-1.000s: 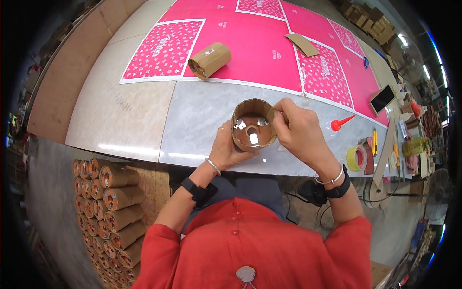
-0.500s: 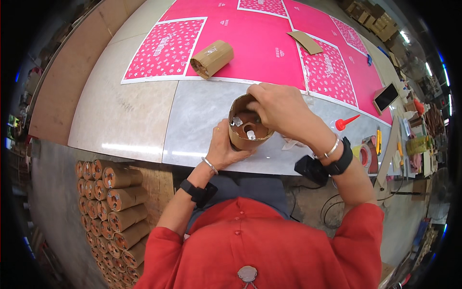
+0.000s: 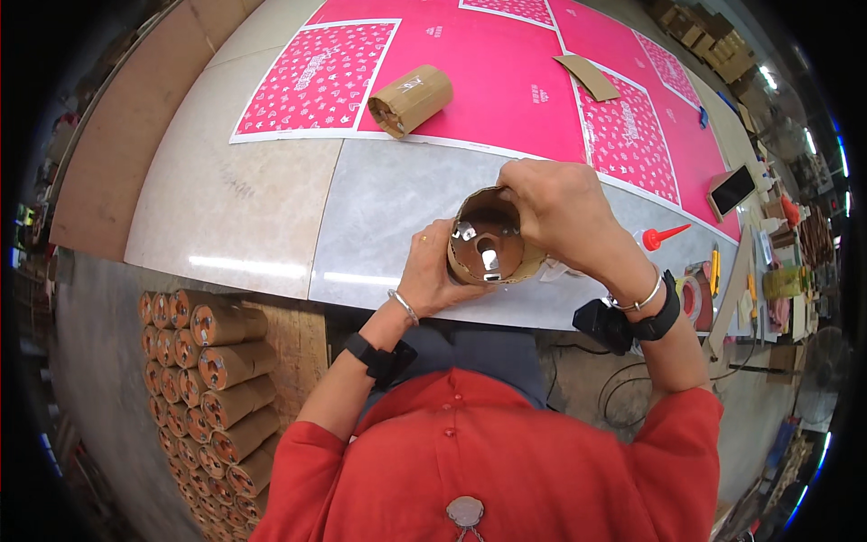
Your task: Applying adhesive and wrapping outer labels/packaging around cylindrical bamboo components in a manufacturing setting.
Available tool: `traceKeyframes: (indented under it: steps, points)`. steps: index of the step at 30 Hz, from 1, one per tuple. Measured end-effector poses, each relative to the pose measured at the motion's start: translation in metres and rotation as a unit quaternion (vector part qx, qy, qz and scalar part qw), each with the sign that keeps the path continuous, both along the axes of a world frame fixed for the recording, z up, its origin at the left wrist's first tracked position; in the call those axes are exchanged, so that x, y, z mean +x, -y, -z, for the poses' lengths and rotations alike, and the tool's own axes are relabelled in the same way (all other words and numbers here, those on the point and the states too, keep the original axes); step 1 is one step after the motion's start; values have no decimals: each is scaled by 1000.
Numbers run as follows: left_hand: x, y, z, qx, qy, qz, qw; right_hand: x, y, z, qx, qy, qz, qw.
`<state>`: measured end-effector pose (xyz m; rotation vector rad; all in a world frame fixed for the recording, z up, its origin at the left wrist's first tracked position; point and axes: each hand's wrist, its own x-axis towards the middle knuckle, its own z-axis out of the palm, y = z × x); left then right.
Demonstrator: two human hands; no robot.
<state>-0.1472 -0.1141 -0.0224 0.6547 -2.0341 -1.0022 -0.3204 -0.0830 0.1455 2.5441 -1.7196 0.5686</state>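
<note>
A round object wrapped in brown corrugated cardboard (image 3: 462, 260) is between my hands above the table's near edge, its open end facing up. Inside the cardboard rim sits a brown, shiny round face with a central hole and bright clear or reflective patches. My left hand (image 3: 428, 278) wraps round its lower left side. At the upper right of the rim, my right hand (image 3: 564, 212) pinches the cardboard edge, with some fingertips hidden inside. Farther back, a similar cardboard-wrapped roll (image 3: 411, 99) lies on its side on a pink printed sheet (image 3: 488, 81).
A loose cardboard piece (image 3: 587, 78) lies on the sheet. To the right are a phone (image 3: 731, 192), a red-nozzled bottle (image 3: 664, 237), a tape roll (image 3: 691, 298) and a yellow cutter (image 3: 714, 271). Several wrapped rolls (image 3: 237, 366) are stacked at lower left beside the table.
Both hands and the wrapped object have shifted slightly right in view. My right hand's fingers have moved from deeper inside the opening to its rim.
</note>
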Motion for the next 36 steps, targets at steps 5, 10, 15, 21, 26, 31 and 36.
traceKeyframes:
  steps: [5,10,15,21,26,31,36]
  points:
    - [4,1,6,-3,9,-7,1000,-3,-10,-13,-78,64,7,995]
    - [0,2,2,1,-29,4,1000,8,-40,-6,0,-13,-150,989]
    - [-3,2,-1,10,-38,13,999,-5,-39,-4,-98,101,-81,987]
    - [6,-5,-4,46,4,-28,999,-30,-18,-81,-184,128,21,974]
    - [2,-11,-9,-6,38,-47,998,-79,12,40,-67,20,108,992]
    - [6,-9,-5,-10,79,-71,994,-82,3,72,-108,4,128,986]
    - [15,-13,-7,-29,63,-82,994,-65,-61,86,-186,81,197,959]
